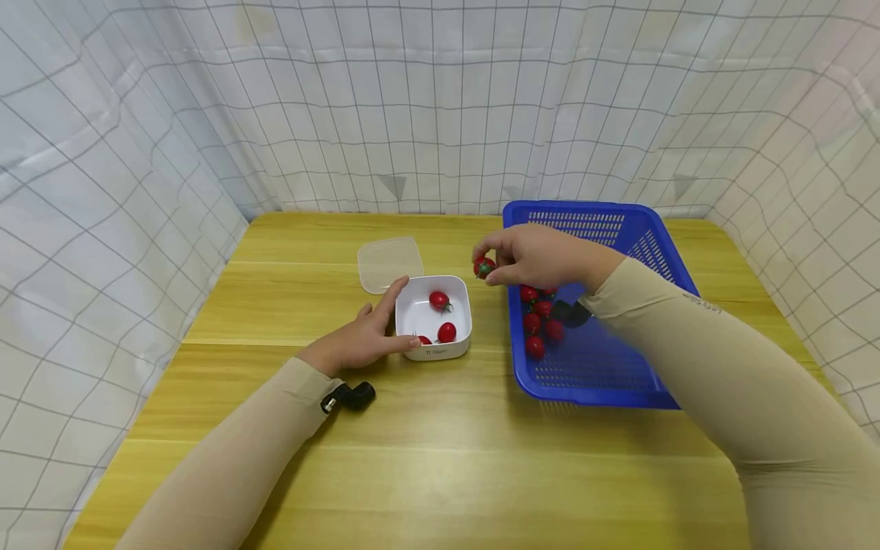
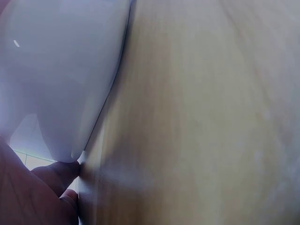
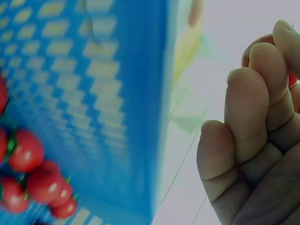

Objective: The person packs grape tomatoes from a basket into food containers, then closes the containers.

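Observation:
My right hand (image 1: 505,256) pinches a red cherry tomato (image 1: 484,267) in the air between the white square container (image 1: 462,344) and the blue basket (image 1: 584,382). From the right wrist view, curled fingers (image 3: 246,117) hide most of that tomato (image 3: 249,52). My left hand (image 1: 364,336) grips the container's left side, thumb along its front edge; the left wrist view shows the container's wall (image 2: 65,70) and fingertips (image 2: 56,176) against it. Three tomatoes (image 1: 440,300) lie in the container. Several more tomatoes (image 1: 539,321) lie in the basket (image 3: 117,93).
A clear plastic lid (image 1: 389,263) lies flat behind the container. The wooden table (image 1: 440,458) is enclosed by white gridded cloth walls (image 1: 137,191) at the back and sides. A small black wrist-camera mount (image 1: 354,396) sits at my left wrist.

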Action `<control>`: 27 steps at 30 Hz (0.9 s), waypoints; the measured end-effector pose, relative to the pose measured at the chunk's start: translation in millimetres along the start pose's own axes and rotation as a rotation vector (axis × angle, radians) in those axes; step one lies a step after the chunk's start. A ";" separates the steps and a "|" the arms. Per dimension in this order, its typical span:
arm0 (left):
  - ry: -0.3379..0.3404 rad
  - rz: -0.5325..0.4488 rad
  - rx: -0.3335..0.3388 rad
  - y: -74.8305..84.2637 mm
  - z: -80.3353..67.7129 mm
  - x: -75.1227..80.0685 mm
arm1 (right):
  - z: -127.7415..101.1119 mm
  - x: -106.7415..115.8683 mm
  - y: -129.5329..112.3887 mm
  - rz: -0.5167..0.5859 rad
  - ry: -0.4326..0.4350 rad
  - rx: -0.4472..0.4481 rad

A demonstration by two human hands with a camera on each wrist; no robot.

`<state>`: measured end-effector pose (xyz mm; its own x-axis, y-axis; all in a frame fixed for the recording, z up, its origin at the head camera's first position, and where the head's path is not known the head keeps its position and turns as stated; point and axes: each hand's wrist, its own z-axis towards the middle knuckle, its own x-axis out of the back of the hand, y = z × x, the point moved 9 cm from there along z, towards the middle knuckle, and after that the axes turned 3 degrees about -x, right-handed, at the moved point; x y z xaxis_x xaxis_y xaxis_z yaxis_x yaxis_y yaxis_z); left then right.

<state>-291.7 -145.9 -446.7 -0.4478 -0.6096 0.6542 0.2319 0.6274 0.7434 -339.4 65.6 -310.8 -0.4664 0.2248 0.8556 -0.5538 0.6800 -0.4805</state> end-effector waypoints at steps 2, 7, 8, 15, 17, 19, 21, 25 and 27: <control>-0.002 0.002 0.001 -0.1 -0.1 -0.1 | 5.1 -7.7 -11.9 -0.002 -0.030 0.018; -0.003 -0.007 0.016 -1.4 -0.9 -0.2 | 15.1 -19.0 -32.4 -0.007 -0.067 0.048; -0.003 -0.010 0.018 -1.5 -1.0 -0.2 | 16.4 -20.1 -35.0 -0.010 -0.072 0.051; -0.005 -0.002 0.015 -1.3 -0.7 0.0 | 22.9 -26.1 -41.3 -0.020 -0.089 0.056; -0.008 -0.001 0.016 -1.6 -0.4 -0.4 | 23.7 -27.4 -41.9 -0.018 -0.090 0.059; -0.008 -0.002 0.014 -1.5 -0.1 -0.7 | 24.4 -28.3 -41.6 -0.017 -0.090 0.062; -0.010 -0.005 0.014 -1.3 0.0 -1.0 | 24.9 -28.8 -40.8 -0.016 -0.094 0.057; -0.011 -0.004 0.014 -1.0 0.1 -1.3 | 25.0 -30.1 -39.3 -0.010 -0.103 0.049; -0.012 -0.006 0.015 -0.7 0.0 -1.2 | 24.6 -31.4 -39.2 -0.009 -0.108 0.047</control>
<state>-291.4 -145.6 -448.0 -0.4598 -0.6074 0.6478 0.2163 0.6309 0.7451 -320.0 14.7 -323.5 -0.5313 0.1405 0.8355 -0.5892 0.6474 -0.4835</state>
